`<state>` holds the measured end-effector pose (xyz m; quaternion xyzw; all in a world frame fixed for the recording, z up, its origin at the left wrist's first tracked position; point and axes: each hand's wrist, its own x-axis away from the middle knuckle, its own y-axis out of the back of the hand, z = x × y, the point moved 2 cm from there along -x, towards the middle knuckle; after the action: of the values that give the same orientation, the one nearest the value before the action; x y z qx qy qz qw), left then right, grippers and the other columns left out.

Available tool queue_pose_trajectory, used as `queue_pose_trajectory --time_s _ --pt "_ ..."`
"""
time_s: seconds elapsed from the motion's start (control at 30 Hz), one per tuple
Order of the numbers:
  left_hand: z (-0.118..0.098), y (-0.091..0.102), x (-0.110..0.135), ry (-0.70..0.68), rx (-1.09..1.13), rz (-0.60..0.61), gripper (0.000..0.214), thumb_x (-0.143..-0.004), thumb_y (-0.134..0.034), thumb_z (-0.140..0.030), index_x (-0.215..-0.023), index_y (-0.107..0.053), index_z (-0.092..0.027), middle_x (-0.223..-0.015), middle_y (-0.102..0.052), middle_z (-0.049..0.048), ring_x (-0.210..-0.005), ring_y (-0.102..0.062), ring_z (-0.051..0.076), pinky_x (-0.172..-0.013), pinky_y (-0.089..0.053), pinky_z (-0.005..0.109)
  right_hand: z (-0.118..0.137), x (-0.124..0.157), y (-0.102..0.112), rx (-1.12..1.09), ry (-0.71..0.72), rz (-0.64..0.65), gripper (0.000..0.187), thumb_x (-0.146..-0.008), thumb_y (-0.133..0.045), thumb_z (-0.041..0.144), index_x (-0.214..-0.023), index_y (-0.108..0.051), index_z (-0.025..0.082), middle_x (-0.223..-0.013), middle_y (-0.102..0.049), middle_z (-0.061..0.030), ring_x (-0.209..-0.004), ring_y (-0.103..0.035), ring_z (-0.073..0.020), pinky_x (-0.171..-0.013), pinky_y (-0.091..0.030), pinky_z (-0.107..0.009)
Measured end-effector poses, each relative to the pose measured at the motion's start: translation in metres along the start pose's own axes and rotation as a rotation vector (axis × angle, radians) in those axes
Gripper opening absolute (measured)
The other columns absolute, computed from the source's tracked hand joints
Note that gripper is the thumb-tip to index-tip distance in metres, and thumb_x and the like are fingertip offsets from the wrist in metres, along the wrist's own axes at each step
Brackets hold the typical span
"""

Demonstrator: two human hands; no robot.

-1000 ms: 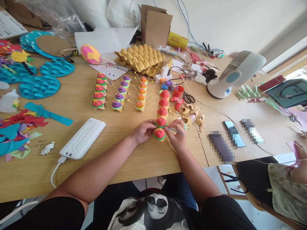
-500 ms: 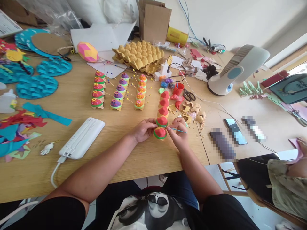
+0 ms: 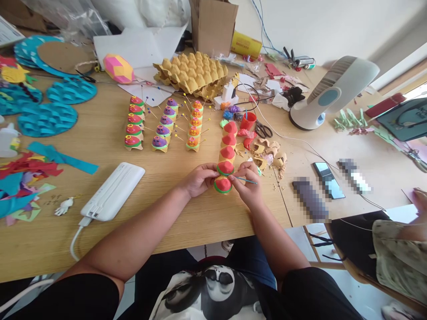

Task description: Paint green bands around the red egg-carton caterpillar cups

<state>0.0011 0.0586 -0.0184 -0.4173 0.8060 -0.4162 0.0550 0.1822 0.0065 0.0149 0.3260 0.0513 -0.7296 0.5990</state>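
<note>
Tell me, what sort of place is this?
Probably a craft workroom, though I can't tell whether it belongs to a school, home or business. The clues are the red-capped carton strip, the stacked egg trays and the pile of colourful scraps.

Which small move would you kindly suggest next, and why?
Perhaps the right hand should press the thin blue stick along the green band around the second-nearest red clay-like dome: the stick points there, and the left hand touches the opposite side.
</note>
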Motion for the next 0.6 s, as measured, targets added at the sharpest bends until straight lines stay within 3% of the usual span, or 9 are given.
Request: queue_pose_trajectory --time_s 0.37,0.6 --pt "0.0009 0.0001 -0.0013 -0.033 -0.004 -0.002 0.021 -0.070 -0.085 -0.016 -0.090 -0.083 -0.012 -0.090 -0.082 0.0094 -0.073 -0.075 0.016 -0.072 -0.059 0.025 0.0033 0.0018 -0.0002 0.119 0.094 -0.064 0.013 -0.089 -0.079 0.027 -0.079 -0.072 0.026 -0.086 -0.058 -0.0018 -0.081 -0.058 -0.0189 -0.074 -0.050 -0.039" --pt "-0.0014 -0.0027 0.0007 -0.028 -0.014 -0.032 0.022 -0.067 -0.084 -0.016 -0.090 -0.082 -0.012 -0.087 -0.081 0.0086 -0.072 -0.074 0.017 -0.070 -0.058 0.026 -0.0017 0.0016 0.0024 -0.042 -0.068 -0.017 0.021 -0.089 -0.079 0.037 -0.076 -0.069 0.024 -0.092 -0.058 -0.0036 -0.089 -0.059 -0.0208 -0.083 -0.050 -0.041"
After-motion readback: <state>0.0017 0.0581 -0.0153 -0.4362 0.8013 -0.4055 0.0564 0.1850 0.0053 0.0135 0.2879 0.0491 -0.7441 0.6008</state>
